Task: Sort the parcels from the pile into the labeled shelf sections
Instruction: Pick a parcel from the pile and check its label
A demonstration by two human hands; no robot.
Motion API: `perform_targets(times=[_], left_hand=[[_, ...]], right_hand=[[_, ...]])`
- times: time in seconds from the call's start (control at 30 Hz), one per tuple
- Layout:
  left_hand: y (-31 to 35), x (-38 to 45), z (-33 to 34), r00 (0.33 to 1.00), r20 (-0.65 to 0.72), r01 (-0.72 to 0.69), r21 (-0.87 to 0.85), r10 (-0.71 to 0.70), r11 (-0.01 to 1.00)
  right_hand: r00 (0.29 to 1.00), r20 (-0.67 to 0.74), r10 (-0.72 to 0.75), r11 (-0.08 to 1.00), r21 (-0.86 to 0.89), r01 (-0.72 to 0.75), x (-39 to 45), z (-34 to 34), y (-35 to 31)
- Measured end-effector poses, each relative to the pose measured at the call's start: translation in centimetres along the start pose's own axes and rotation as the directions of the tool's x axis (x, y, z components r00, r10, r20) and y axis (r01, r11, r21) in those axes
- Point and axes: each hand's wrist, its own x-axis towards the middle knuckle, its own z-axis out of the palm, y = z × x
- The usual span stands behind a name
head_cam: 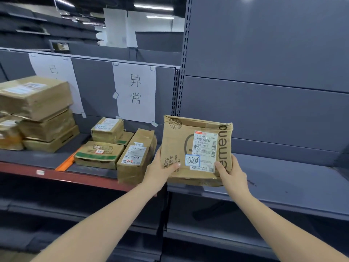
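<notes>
Held parcel: one, tilted up.
Left hand, right hand: fingers clamping its lower corners.
Paper signs: two, one over four parcels.
Left stack: blurred, uncounted.

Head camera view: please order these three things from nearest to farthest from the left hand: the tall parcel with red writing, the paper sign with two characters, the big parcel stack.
1. The tall parcel with red writing, on the shelf just left of the left hand.
2. The paper sign with two characters, on the back panel, above and left.
3. The big parcel stack, far left on the shelf.
</notes>
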Motion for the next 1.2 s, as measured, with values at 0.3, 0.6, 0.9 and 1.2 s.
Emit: perform_targets(times=[0.3, 0.6, 0.9, 1.2], left_hand=[[0.6, -4.3, -4.3, 0.998, -0.062, -0.021, 0.003, 0.021, 1.0], [1.0, -5.4, -11.5, 0.985, -0.115, -0.137, -0.036, 0.132, 0.99], [-1.8, -5.1, -25.8, 0.981, -0.098, -0.167, 0.022, 0.168, 0.986], [-5.9, -4.5, -39.3, 0.98, -0.176, -0.081, 0.071, 0.092, 0.994]], right_hand=[[0.998, -0.001, -0.067, 0.997, 0.037, 0.067, -4.8, 1.1, -2.6], [0.988, -0.044, -0.149, 0.988, 0.026, 0.15, -7.2, 4.6, -8.7], [0.984, -0.059, -0.167, 0.982, 0.077, 0.171, -11.9, 16.0, -16.4], [0.984, -0.024, -0.178, 0.983, 0.047, 0.179, -14.5, 28.2, -23.2]])
